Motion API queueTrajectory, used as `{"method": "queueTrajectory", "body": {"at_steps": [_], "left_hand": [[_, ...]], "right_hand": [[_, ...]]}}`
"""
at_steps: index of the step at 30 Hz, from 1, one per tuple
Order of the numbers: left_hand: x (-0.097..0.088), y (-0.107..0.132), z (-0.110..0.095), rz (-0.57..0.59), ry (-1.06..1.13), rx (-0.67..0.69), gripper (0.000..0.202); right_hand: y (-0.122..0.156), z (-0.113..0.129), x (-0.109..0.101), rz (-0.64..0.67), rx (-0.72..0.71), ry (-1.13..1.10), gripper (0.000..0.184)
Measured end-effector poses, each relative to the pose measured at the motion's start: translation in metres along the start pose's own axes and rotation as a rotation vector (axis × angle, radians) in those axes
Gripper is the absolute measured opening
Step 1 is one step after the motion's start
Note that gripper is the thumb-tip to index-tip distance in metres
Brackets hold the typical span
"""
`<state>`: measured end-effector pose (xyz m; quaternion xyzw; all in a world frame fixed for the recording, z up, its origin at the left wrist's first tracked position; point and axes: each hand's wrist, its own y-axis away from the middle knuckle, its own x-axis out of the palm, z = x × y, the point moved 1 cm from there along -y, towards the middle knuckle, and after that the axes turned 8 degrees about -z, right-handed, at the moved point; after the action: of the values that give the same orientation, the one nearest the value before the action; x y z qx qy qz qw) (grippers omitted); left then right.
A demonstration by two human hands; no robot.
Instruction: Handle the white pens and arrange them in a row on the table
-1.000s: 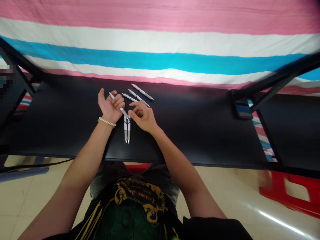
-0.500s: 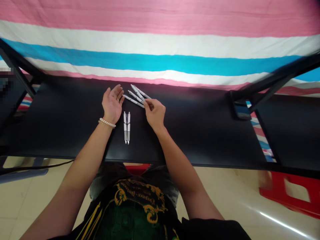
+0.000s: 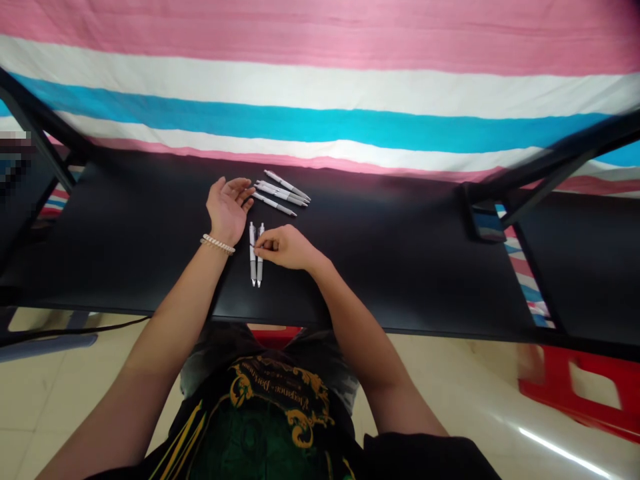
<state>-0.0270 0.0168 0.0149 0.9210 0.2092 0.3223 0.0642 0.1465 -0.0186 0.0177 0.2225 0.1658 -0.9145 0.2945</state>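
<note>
My left hand (image 3: 227, 212) lies palm up on the matte black tabletop (image 3: 125, 267), fingers loosely open, empty, beaded bracelet (image 3: 218, 245) at the wrist. My right hand (image 3: 285, 247) curls, fingertips (image 3: 263, 247) on two slim white pens (image 3: 257, 267) lying parallel; grip unclear. Four more pens (image 3: 281, 194) lie fanned just beyond.

shift of the right hand (image 3: 285, 247) from the farther pens (image 3: 281, 193), now nearly parallel, to the paired pens (image 3: 255, 257) nearer the front edge of the table (image 3: 400, 280)

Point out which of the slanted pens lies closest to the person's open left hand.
It's the lowest pen of the slanted group: its end points toward the fingertips of the left hand, while the other pens lie bunched together, higher up and farther right.
</note>
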Motion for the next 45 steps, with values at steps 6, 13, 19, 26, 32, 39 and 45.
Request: {"method": "queueTrajectory", "body": {"at_steps": [6,13,19,26,32,39,45], "left_hand": [[0.001,0.001,-0.001,0.008,0.009,-0.017,0.030],[0.001,0.001,-0.001,0.045,-0.031,0.040,0.009],[0.004,0.003,0.003,0.144,-0.096,0.110,0.011],[0.009,0.017,0.005,0.300,-0.208,-0.018,0.035],[0.006,0.011,0.006,0.213,-0.139,0.074,0.032],[0.002,0.004,0.006,0.136,-0.088,0.126,0.028],[0.003,0.007,0.007,0.108,-0.092,0.133,0.027]], "right_hand": [[0.000,0.004,0.005,-0.045,-0.054,0.246,0.007],[0.001,0.001,0.004,-0.180,-0.006,0.327,0.019],[-0.002,0.000,0.001,-0.414,0.001,0.056,0.013],[-0.004,-0.007,0.001,-0.588,-0.018,0.094,0.008],[-0.004,-0.006,0.002,-0.588,0.012,0.011,0.026],[-0.004,-0.005,0.004,-0.519,0.091,-0.104,0.037],[-0.004,-0.006,0.004,-0.595,0.099,-0.074,0.036]]}}
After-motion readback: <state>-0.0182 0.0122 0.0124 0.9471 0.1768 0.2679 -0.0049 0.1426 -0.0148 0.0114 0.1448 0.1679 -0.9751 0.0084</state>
